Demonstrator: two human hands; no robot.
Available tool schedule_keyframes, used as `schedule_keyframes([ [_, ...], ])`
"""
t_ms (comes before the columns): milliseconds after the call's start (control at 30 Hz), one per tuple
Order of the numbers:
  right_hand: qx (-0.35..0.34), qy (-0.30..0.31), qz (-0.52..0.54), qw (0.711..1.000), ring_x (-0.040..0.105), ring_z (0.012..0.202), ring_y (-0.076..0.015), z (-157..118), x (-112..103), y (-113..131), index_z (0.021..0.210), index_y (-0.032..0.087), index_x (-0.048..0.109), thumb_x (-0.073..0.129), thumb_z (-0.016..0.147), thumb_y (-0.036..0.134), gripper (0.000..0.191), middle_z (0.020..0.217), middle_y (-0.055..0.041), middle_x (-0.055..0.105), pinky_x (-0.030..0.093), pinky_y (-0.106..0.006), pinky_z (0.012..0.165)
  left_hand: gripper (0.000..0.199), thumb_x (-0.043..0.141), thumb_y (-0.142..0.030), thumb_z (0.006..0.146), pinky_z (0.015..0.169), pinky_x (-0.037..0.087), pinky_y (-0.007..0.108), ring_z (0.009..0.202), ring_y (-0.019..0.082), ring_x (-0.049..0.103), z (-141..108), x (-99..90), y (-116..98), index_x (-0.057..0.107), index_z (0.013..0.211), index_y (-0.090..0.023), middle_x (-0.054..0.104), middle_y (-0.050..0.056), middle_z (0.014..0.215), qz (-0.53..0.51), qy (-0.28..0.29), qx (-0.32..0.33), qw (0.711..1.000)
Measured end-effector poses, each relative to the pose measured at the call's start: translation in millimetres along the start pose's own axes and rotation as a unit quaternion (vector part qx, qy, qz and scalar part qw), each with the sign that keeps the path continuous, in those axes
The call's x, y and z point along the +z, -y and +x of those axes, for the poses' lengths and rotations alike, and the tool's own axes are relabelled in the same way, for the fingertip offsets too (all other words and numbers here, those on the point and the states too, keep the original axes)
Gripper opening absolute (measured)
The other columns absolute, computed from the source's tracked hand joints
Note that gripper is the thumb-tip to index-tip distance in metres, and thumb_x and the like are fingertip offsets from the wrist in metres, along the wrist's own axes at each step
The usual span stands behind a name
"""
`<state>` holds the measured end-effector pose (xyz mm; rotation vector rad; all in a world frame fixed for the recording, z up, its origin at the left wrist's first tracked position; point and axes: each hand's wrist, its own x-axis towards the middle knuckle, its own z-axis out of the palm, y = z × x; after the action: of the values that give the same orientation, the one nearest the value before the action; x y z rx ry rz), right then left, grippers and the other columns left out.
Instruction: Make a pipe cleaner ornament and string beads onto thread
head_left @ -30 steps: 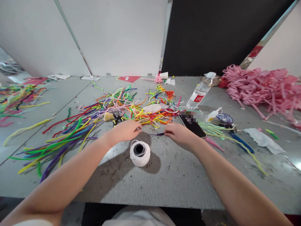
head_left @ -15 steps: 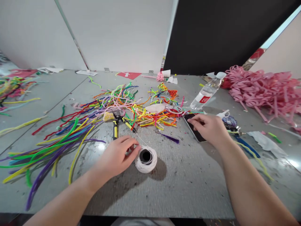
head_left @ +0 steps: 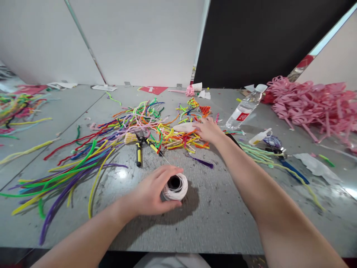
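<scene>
My left hand (head_left: 157,191) curves round a spool of white thread (head_left: 182,190) on the table, thumb at its near side and fingers at its far side. A thin strand runs from the spool toward pliers with yellow-and-black handles (head_left: 138,154). My right hand (head_left: 209,130) reaches over a pile of cut pipe cleaners (head_left: 181,141), fingers apart at the end of a white oblong thing (head_left: 184,127). Whether the fingertips touch it I cannot tell. The right forearm covers most of a dark phone (head_left: 232,140). A purple tassel (head_left: 203,162) lies between the hands.
Long coloured pipe cleaners (head_left: 72,178) spread over the left side. A water bottle (head_left: 245,108) stands beyond my right arm, near a heap of pink ribbon (head_left: 309,104). A small white squeeze bottle (head_left: 260,137) and a blue strap (head_left: 294,171) lie at the right.
My right hand has left the phone and moved left to the pile and the white oblong thing. My left hand has moved from the spool's edge to close round it.
</scene>
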<state>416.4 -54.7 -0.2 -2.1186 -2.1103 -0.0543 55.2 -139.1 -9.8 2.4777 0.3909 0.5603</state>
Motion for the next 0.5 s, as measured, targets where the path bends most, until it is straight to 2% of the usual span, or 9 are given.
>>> schedule_keyframes([
  [100,-0.014,0.005,0.019,1.0,0.065,0.125,-0.0324,23,-7,-11,0.115,0.017,0.083,0.061,0.105,0.02,0.025,0.127,-0.0169,0.079,0.049,-0.044,0.11,0.077,0.084,-0.057,0.092,0.118,0.058,0.048,0.135,0.032,0.07,3,-2.8,-2,0.053,0.151,-0.02,0.071,0.019,0.144,0.002,0.005,-0.02,1.0],
  [200,-0.004,-0.011,0.041,0.999,0.072,0.108,-0.027,33,-16,-23,0.11,0.018,0.082,0.061,0.106,0.021,0.022,0.116,-0.0137,0.083,0.052,-0.036,0.097,0.076,0.082,-0.06,0.093,0.116,0.059,0.047,0.134,0.032,0.07,4,-5.4,-3,0.054,0.151,-0.02,0.071,0.019,0.142,0.009,0.004,-0.007,1.0],
  [333,0.048,-0.096,0.06,0.992,0.071,0.112,-0.0303,34,-29,-47,0.12,0.017,0.075,0.047,0.109,0.021,0.03,0.125,-0.0175,0.079,0.053,-0.04,0.096,0.075,0.081,-0.062,0.093,0.115,0.06,0.046,0.133,0.032,0.07,4,-5.0,-1,0.053,0.15,-0.021,0.072,0.019,0.141,0.014,0.005,0.003,1.0],
  [433,0.088,-0.19,0.067,0.976,0.069,0.116,-0.0327,30,-39,-73,0.111,0.021,0.073,0.054,0.104,0.02,0.02,0.119,-0.0158,0.078,0.053,-0.045,0.102,0.075,0.081,-0.062,0.093,0.114,0.06,0.046,0.132,0.031,0.071,5,-3.9,1,0.053,0.149,-0.021,0.072,0.019,0.14,0.014,-0.002,0.013,1.0],
  [500,0.091,-0.228,0.061,0.968,0.069,0.114,-0.0339,26,-46,-89,0.103,0.024,0.072,0.057,0.101,0.022,0.015,0.112,-0.0138,0.077,0.053,-0.049,0.103,0.074,0.081,-0.061,0.093,0.112,0.061,0.045,0.13,0.031,0.071,5,-4.0,1,0.053,0.149,-0.021,0.072,0.018,0.139,0.016,-0.004,0.017,1.0],
])
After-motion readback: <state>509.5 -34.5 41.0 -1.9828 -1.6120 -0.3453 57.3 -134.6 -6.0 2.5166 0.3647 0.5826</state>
